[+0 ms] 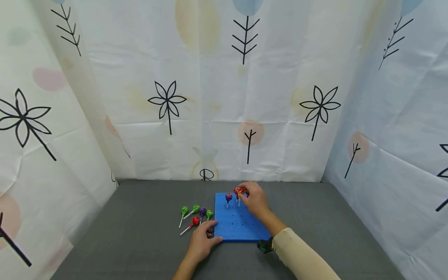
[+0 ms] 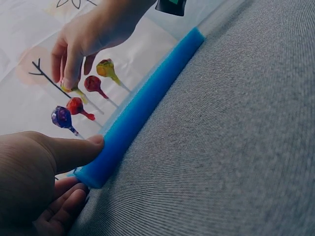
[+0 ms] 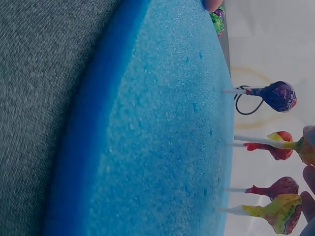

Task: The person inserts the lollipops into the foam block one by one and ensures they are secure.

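Observation:
My left hand point(image 1: 201, 241) grips the near left corner of a blue foam board point(image 1: 241, 232), its thumb along the front edge. Over the board's far part, my right hand point(image 1: 258, 200) pinches a yellow lollipop point(image 3: 306, 147) by its wrapped head. That lollipop's white stick points down to the board; whether its tip sits in a hole I cannot tell. Around it stand a purple lollipop point(image 3: 280, 96), a red lollipop point(image 2: 75, 105), a dark red lollipop point(image 2: 92, 83) and another yellow lollipop point(image 2: 105, 68), sticks in the board. Small holes dot the board's nearer surface.
Left of the board lie loose lollipops on the grey table point(image 1: 147, 233): several green ones point(image 1: 184, 210), a purple one point(image 1: 202, 211) and a red one point(image 1: 195, 221). A black device point(image 1: 265, 245) sits at my right wrist. Patterned white cloth point(image 1: 217, 97) hangs behind and at both sides.

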Available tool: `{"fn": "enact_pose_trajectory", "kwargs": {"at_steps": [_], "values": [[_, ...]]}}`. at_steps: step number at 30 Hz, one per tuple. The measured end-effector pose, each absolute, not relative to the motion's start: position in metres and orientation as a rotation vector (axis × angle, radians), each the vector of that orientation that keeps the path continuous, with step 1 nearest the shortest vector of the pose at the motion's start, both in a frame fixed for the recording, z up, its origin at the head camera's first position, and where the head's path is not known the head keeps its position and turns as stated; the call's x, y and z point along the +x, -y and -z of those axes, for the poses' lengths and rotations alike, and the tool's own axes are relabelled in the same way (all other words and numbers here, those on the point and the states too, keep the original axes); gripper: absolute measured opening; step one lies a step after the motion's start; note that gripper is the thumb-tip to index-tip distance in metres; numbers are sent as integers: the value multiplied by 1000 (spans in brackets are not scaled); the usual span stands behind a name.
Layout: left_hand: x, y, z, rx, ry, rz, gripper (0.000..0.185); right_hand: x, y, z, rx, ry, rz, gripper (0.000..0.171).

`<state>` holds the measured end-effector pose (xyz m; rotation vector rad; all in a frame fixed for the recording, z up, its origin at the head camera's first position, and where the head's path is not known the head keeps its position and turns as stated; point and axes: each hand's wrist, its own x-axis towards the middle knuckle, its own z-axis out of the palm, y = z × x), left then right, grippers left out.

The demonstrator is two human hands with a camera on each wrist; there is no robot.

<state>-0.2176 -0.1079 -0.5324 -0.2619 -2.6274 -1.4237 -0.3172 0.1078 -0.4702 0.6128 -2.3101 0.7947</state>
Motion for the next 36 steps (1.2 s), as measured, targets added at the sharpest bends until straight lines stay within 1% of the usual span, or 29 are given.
{"fn": "enact_pose_trajectory", "kwargs": {"at_steps": [12,36], "values": [[-218,108,530,-230,2654,1444,51,-320,-103,476,574,2337,-766,22],[-218,109,533,-261,2631,1429,51,-322,-104,485,595,2302,-703,30]]}}
